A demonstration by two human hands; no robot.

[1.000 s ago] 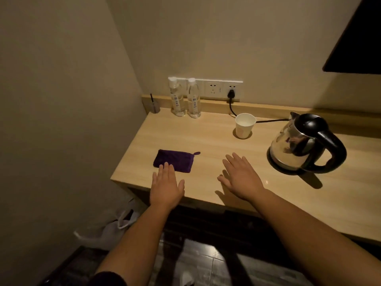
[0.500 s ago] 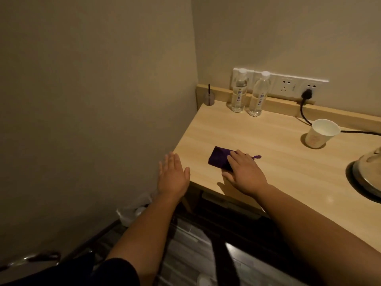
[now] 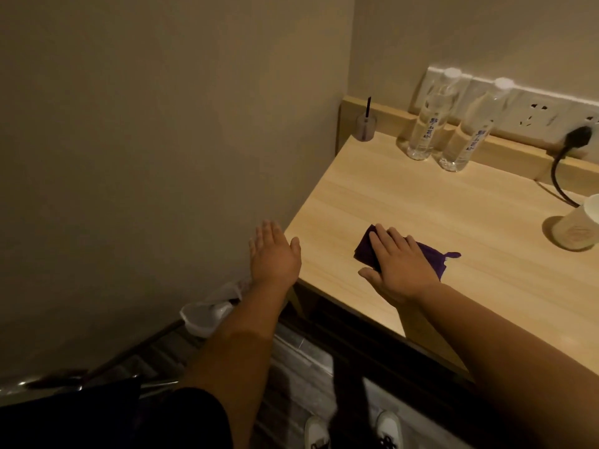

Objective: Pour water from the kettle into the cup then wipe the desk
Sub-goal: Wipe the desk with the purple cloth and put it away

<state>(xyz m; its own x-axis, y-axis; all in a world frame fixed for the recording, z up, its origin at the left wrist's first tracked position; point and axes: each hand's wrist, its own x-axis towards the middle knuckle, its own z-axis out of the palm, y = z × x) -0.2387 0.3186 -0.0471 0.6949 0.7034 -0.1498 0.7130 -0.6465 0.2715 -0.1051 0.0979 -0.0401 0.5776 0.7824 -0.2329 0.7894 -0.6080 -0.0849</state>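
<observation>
A person's right hand lies flat, fingers spread, on a purple cloth near the tabletop front edge. The left hand hovers open past the corner. A paper cup stands at right; bare wood lies between.

The surface is pale wood with fine straight grain lines. At the centre right lies a dark purple cloth. The cup, at the right edge, is cream white with a faint round mark. The two bottles in the upper right are clear, with white caps and blue print. The plug and its cable are black.
</observation>
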